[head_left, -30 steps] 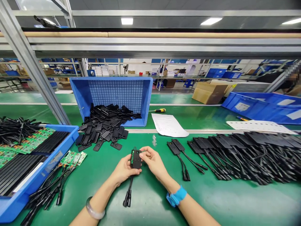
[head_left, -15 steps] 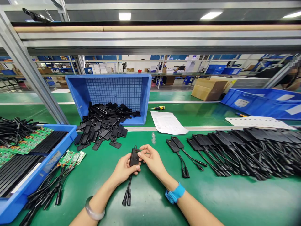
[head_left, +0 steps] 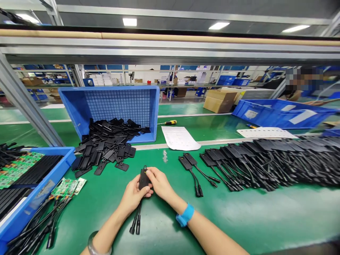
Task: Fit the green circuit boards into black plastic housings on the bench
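Between my hands, above the green bench, is a small black plastic case (head_left: pixel 143 180) with two black connector cables (head_left: pixel 137 219) hanging from its lower end. My left hand (head_left: pixel 134 193) is closed round the case, thumb across its lower front. At the case's upper right edge, my right hand (head_left: pixel 158 182) presses with thumb and fingers; its fingertips are partly hidden. A small loop stands at the top of the case. Right of my hands lie two similar cabled cases (head_left: pixel 185 163). Beyond them on the right stretches a long row of cabled cases (head_left: pixel 239 152).
A tipped blue bin (head_left: pixel 157 113) spills black plastic covers (head_left: pixel 106 152) onto the bench. At left, a blue tray (head_left: pixel 67 159) holds circuit boards and black parts, with wired circuit boards (head_left: pixel 63 187) beside it. Paper (head_left: pixel 180 138), a screwdriver (head_left: pixel 170 122) and small clear pieces (head_left: pixel 165 156) lie ahead.
The view has turned slightly right, so the scene sits further left. My right hand has closed in on the case's upper edge; my left hand keeps its hold.
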`<state>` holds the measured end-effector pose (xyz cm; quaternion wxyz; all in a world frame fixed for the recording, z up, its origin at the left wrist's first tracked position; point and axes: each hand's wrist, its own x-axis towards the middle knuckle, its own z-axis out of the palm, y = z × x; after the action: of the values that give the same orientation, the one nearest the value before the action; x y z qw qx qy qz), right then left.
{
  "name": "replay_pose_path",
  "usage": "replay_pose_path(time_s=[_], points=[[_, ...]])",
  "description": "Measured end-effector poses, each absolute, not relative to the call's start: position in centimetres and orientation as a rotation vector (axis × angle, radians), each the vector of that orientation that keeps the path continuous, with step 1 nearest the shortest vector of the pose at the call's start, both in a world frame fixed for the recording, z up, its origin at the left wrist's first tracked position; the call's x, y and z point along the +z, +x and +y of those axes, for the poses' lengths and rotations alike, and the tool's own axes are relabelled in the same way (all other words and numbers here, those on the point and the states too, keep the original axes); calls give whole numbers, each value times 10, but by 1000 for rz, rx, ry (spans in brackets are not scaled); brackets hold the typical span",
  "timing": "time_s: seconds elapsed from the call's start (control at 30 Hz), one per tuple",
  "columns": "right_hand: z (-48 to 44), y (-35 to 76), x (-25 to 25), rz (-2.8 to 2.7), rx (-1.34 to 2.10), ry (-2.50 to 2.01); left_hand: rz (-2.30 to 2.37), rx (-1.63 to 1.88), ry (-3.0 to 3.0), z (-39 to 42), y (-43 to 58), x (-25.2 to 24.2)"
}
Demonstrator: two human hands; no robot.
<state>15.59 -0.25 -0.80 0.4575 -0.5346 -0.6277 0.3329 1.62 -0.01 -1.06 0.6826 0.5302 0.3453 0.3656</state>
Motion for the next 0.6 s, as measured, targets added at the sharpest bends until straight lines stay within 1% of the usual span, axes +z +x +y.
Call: replay_pose_path(time_s=[0.07,0.17,0.27,0.37,0.47,0.6], points=[[-8,154,-3,-1733,571,-1402,658,845,1134,1,16,-13],[-12,159,8,-1900,358,-1575,552,755,1134,0,14,-15],[-6,178,19,-1906,132,-1830,569,680,1198,0,10,-15],[2,206,26,-1860,-124,-2160,633,686,1230,2,8,-14],[5,232,28,-1796,-256,-2350,658,745,1228,6,6,-17],[4,239,26,-1767,-339,-2375,680,774,1299,9,6,-20]])
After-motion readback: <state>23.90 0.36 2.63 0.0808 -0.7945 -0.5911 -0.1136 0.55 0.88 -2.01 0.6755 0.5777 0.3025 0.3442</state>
